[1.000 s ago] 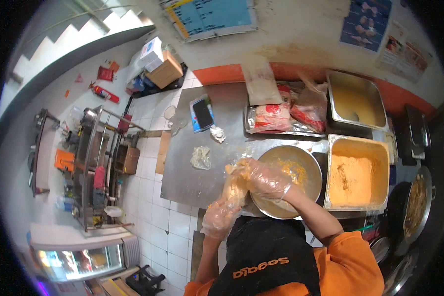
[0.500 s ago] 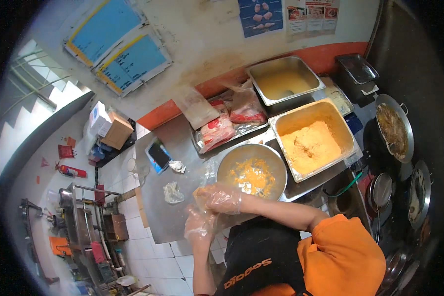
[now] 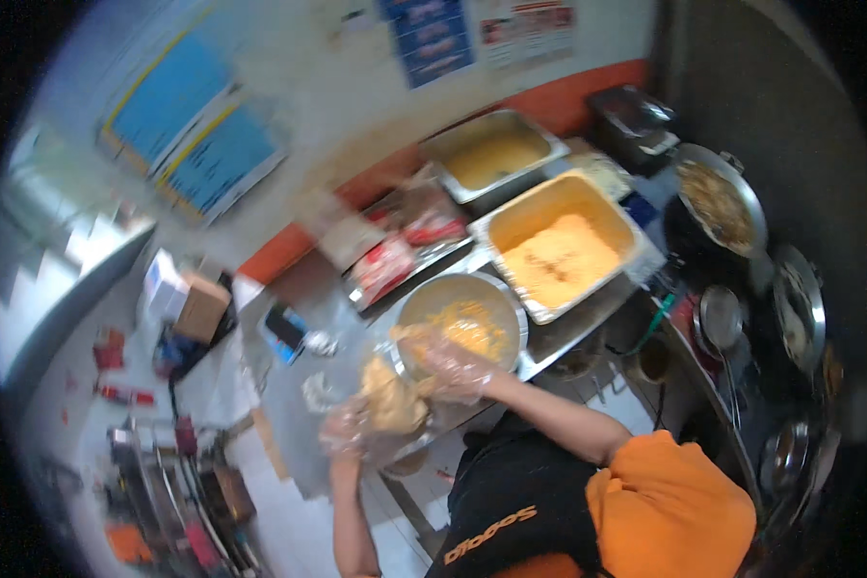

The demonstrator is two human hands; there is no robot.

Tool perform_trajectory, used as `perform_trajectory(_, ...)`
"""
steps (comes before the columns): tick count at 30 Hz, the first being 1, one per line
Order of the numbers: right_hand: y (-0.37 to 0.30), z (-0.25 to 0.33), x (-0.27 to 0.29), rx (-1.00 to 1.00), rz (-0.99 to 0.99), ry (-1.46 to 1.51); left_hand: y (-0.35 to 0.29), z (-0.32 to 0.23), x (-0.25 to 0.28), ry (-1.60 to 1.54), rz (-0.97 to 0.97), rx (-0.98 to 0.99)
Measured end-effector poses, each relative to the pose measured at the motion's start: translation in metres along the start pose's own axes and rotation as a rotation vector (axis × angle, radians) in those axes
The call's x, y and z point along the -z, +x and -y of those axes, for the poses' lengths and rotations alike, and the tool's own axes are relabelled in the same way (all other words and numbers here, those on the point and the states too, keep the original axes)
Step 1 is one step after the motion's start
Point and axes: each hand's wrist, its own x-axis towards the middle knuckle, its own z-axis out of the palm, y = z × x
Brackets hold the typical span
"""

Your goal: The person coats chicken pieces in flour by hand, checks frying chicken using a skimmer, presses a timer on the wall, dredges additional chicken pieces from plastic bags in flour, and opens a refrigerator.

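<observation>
Both my hands wear clear plastic gloves. My left hand (image 3: 345,429) is closed on the left side of a see-through bag-like bundle with pale yellow contents (image 3: 392,397). What exactly lies inside is blurred. My right hand (image 3: 453,364) is over the near left rim of a round metal bowl (image 3: 515,313), beside the bundle. Motion smears its fingers, so I cannot tell whether they grip anything. Yellow-orange crumbs (image 3: 472,323) lie in the bowl.
Beyond the bowl stand a deep pan of orange-yellow powder (image 3: 564,255) and a pan of yellowish liquid (image 3: 496,159). A tray holds bagged raw meat (image 3: 383,270). A phone (image 3: 285,328) lies on the metal table's left. At right are a wok (image 3: 718,202) and a strainer (image 3: 721,316).
My hands have moved apart, and the pale yellow bundle now shows between them. My right hand is nearer the bowl. The whole view has shifted and blurred.
</observation>
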Motion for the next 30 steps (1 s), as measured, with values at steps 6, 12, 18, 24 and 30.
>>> perform_trajectory(6,-0.006,-0.016,0.018,0.029,-0.038,0.217,0.058,-0.024,0.085,0.19,0.14,-0.244)
perform_trajectory(12,-0.017,-0.038,0.072,0.174,-0.034,0.429,0.148,-0.155,0.153,0.155,0.103,-0.418)
perform_trajectory(18,-0.047,-0.073,0.136,0.045,0.163,1.232,0.254,-0.249,0.113,0.146,0.288,-0.57)
perform_trajectory(24,-0.102,-0.115,0.148,-0.508,0.038,2.114,0.365,-0.324,0.004,0.246,0.651,-0.456)
perform_trajectory(30,-0.129,-0.134,0.142,-0.654,-0.051,2.21,0.424,-0.353,-0.102,0.106,0.984,-0.31)
